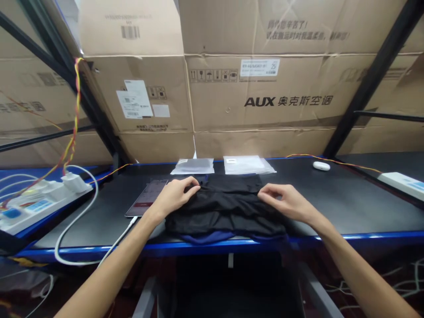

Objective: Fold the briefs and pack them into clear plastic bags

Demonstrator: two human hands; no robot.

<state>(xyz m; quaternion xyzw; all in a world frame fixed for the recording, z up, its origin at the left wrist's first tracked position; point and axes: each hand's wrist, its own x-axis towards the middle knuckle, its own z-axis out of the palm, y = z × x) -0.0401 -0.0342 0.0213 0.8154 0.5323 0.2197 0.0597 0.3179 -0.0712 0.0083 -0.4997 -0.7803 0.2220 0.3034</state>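
A black cloth garment (225, 210) with dark blue showing along its near edge lies wrinkled on the dark tabletop (331, 198), reaching the front edge. At its far left part, my left hand (180, 192) pinches the black fabric between thumb and fingers. My right hand (286, 201) pinches the same garment at its far right part. A fold of fabric runs between the two hands. Just beyond the garment lie two flat packets in clear plastic, one on the left (193, 166) and one on the right (247, 164).
A phone or tablet (145, 201) with a white cable lies left of my left hand. White power strips (43, 201) sit at the far left and right (404, 183). A small white case (321, 166) rests at the back right. Cardboard boxes (225, 115) stand behind the table.
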